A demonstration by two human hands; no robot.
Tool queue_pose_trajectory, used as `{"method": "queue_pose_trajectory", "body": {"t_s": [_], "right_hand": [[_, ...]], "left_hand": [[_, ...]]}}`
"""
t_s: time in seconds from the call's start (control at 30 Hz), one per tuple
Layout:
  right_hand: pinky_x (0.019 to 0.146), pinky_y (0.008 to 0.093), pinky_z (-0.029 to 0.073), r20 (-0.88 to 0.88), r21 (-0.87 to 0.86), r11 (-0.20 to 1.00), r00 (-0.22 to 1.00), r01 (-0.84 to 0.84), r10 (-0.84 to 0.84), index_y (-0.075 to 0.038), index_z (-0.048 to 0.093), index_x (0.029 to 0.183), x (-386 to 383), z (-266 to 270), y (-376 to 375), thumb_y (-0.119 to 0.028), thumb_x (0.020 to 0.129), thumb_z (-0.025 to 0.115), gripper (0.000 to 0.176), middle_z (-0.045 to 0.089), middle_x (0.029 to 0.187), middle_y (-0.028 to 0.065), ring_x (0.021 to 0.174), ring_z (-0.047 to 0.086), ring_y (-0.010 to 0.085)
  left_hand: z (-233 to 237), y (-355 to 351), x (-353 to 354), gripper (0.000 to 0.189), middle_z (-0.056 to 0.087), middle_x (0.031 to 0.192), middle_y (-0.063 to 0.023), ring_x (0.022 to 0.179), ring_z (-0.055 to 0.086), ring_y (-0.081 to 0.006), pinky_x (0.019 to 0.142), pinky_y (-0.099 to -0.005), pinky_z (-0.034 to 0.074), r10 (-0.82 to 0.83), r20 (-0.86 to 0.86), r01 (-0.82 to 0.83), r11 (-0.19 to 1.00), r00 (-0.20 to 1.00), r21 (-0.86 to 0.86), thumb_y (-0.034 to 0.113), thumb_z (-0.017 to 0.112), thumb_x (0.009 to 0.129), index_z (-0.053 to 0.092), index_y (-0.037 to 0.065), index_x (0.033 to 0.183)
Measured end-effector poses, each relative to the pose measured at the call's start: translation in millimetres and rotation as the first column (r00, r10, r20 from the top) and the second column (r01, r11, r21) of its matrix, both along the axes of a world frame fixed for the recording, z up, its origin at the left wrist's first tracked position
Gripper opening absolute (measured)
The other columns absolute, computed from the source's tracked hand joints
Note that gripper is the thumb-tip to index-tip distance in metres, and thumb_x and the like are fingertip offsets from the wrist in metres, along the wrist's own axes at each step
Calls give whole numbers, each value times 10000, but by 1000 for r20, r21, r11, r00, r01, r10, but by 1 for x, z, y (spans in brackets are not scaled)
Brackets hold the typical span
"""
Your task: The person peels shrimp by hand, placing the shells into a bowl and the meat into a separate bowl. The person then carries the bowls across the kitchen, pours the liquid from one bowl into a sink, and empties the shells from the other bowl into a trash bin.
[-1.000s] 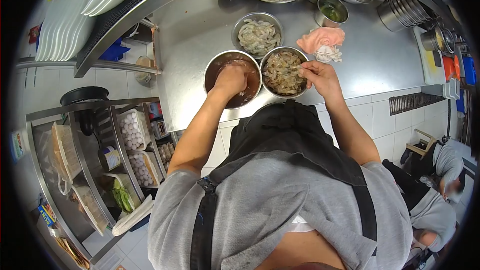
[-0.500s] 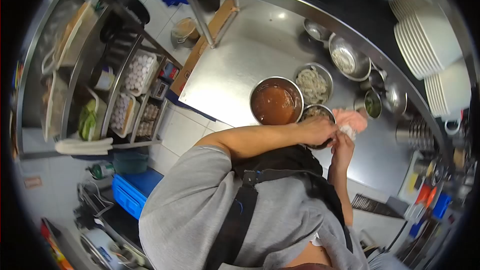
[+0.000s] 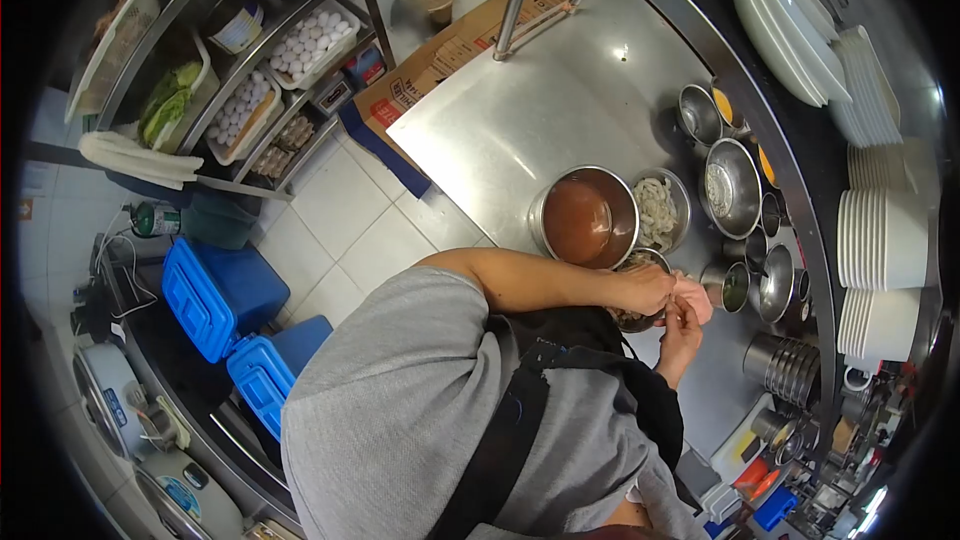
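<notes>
My left hand (image 3: 648,290) is closed over a small metal bowl (image 3: 640,320) with dark brownish pieces in it. Close against it, the fingers of my right hand (image 3: 682,328) pinch together. What they hold is too small and hidden to name. Just beyond my fingertips lies a soft-looking pink piece (image 3: 692,298), partly covered by my hands. A deep metal pot (image 3: 541,230) of reddish-brown liquid stands beyond my left forearm. To its right, a metal bowl (image 3: 686,202) contains pale, whitish pieces.
The steel table (image 3: 480,130) has a shelf post (image 3: 520,5) at its far left. Several metal bowls (image 3: 733,190) and cups line the right side beneath a shelf with stacked white plates (image 3: 880,240). Egg trays (image 3: 312,45) sit on a left rack; blue bins (image 3: 215,290) stand behind.
The view has turned, so the table and bowls appear shifted. My hands stay together by the small bowl. Less of the pink piece shows, and its white part is no longer visible.
</notes>
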State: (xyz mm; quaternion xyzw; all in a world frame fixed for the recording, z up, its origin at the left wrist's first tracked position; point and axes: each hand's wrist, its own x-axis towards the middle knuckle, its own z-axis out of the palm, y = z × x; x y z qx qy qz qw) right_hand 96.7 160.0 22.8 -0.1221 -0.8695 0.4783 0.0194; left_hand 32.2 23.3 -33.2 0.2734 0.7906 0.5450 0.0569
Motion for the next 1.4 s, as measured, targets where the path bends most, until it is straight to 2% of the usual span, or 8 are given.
{"method": "queue_pose_trajectory", "body": {"t_s": [0.1, 0.37, 0.47, 0.63, 0.83, 0.93, 1.1, 1.4], "right_hand": [[500, 204, 403, -6, 78, 983, 986, -168, 169, 44, 684, 1082, -4, -7, 11, -116, 912, 674, 234, 674, 775, 47, 573, 572, 81], [585, 233, 463, 40, 134, 972, 981, -194, 191, 69, 676, 1062, 2, -8, 17, -70, 918, 650, 202, 649, 769, 39, 623, 574, 89], [600, 233, 474, 24, 173, 961, 976, -215, 215, 87, 662, 1067, 5, -12, 20, -51, 918, 637, 205, 655, 777, 49, 653, 592, 89], [602, 228, 474, 14, 245, 938, 968, -246, 250, 88, 655, 1078, 10, -11, 21, -41, 915, 625, 210, 669, 781, 47, 672, 601, 85], [552, 218, 430, 65, 113, 973, 978, -203, 197, 75, 658, 1075, 9, -2, 16, -83, 938, 597, 219, 673, 783, 44, 669, 581, 66], [521, 218, 409, 53, 101, 982, 986, -160, 155, 60, 658, 1078, 6, 0, 10, -108, 951, 587, 222, 675, 786, 43, 655, 599, 74], [480, 220, 414, 74, -147, 977, 983, -156, 168, 30, 653, 1032, -2, -10, 18, -153, 976, 567, 210, 680, 823, 49, 618, 648, 125], [472, 224, 409, 232, -33, 988, 961, -148, 151, 43, 641, 1014, -1, -29, 34, -76, 915, 576, 168, 676, 776, 58, 577, 602, 100]], "left_hand": [[8, -10, 0, 140, 642, 784, -231, 756, 649, -417, 667, -495, 503, -27, 29, 27, 1000, 999, 4, 121, 592, 806, 622, -13, 834], [2, -5, -7, 145, 641, 773, -206, 772, 652, -381, 686, -479, 503, -137, 79, 142, 987, 988, -76, 136, 627, 778, 667, 4, 733], [-33, 18, -10, 122, 625, 773, -195, 790, 634, -372, 698, -464, 502, -160, -121, 153, 986, 980, -68, 117, 642, 756, 678, 1, 742], [-18, 13, -3, 115, 619, 762, -197, 776, 635, -371, 684, -471, 495, -158, -95, 157, 987, 983, -20, 110, 646, 748, 674, 1, 722], [9, -7, -5, 120, 639, 747, -203, 714, 649, -391, 659, -494, 491, -271, 52, 275, 958, 961, -78, 125, 609, 798, 656, 28, 745], [-7, 1, -7, 76, 645, 765, -191, 728, 644, -388, 658, -482, 486, -198, 12, 199, 980, 980, -12, 109, 598, 800, 650, 53, 800], [-3, -7, -7, 61, 645, 765, -176, 725, 639, -378, 649, -472, 477, -134, -5, 134, 987, 991, 90, 94, 593, 801, 619, 65, 848], [1, -17, -12, 57, 646, 751, -180, 742, 637, -400, 665, -503, 473, -139, -39, 139, 990, 990, -6, 99, 588, 805, 620, 72, 843]]}}
